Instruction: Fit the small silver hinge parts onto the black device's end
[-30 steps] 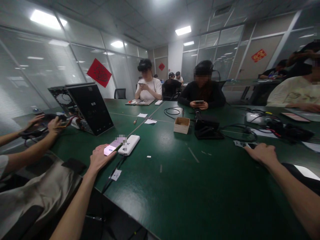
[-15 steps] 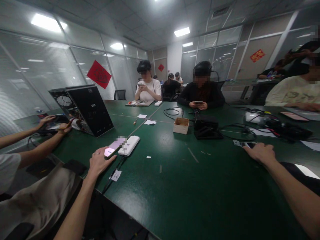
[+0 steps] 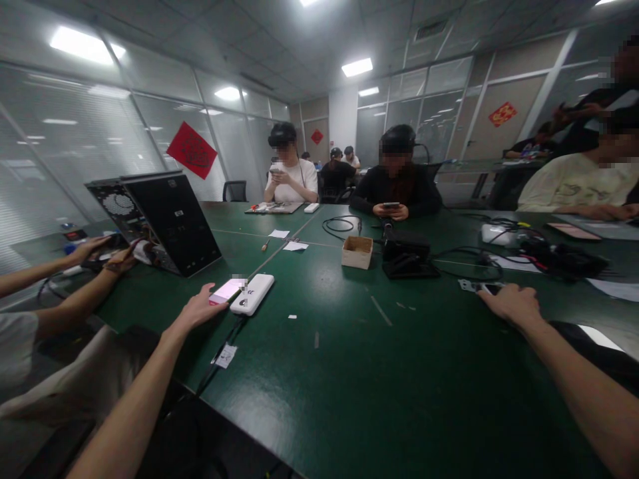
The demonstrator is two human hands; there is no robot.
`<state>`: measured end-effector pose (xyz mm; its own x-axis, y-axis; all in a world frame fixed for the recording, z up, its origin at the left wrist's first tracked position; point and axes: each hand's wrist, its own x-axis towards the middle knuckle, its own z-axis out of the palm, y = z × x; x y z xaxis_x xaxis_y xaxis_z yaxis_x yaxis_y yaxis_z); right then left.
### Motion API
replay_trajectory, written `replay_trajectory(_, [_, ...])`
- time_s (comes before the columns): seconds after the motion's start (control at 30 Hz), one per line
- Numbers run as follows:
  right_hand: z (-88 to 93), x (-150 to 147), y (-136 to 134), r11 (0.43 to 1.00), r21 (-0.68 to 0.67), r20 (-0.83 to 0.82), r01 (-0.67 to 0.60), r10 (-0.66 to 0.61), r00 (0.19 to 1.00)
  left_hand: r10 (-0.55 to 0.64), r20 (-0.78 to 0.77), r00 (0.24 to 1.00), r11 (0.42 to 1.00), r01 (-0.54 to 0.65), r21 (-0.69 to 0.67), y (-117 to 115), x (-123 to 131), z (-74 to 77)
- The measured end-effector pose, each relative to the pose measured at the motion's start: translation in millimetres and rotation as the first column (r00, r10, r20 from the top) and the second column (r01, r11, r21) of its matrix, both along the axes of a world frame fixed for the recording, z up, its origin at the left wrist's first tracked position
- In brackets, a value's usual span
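At the left of the frame's middle, the fingers [image 3: 206, 291] of the left hand [image 3: 197, 309] touch the near-left end of a phone [image 3: 227, 291] with a lit pinkish screen, the thumb along its lower edge; whether they grip it cannot be told. At the right of the frame, the right hand [image 3: 514, 305] is bent over a small dark object [image 3: 491, 289] — its fingers partly hidden, so their hold cannot be told — with a flat metal piece [image 3: 468, 285] just beside it.

Against the phone's right side, or very near it, lies a white power bank [image 3: 257, 291], a dark cable [image 3: 233, 330] with a paper tag [image 3: 226, 356] running toward the lower left. On the green bench [image 3: 349, 392], a small open box [image 3: 357, 253] sits right of centre, beside a black stand [image 3: 409, 258]. A black computer tower [image 3: 174, 223] leans in the view at left — another person's hands [image 3: 122, 259] are near it. Two seated people [image 3: 399, 186] hold phones in the upper middle.
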<state>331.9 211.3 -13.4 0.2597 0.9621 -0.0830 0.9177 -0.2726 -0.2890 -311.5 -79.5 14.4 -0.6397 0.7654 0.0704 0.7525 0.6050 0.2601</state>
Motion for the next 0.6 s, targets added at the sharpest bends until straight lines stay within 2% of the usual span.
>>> replay_trajectory(0.07, [2.0,-2,-2,1.000,0.002,-0.005,0.023,-0.023,1.000,-0.045,0.018,0.999,0.999,0.046,-0.026,9,-6,4.2])
replay_trajectory(0.17, [1.2,-2,-2,0.999,0.021,-0.009,0.031,-0.031,0.999,-0.095,-0.039,0.995,0.992,0.092,-0.087,18,-11,9.1])
replay_trajectory(0.37, [0.3,0,0,1.000,0.009,-0.029,0.024,-0.024,0.999,-0.076,-0.197,0.978,0.973,0.030,-0.228,23,-4,17.0])
replay_trajectory(0.6, [-3.7,3,4,0.999,0.015,-0.033,0.040,-0.040,0.999,-0.149,-0.271,0.951,0.960,0.074,-0.268,23,3,19.8])
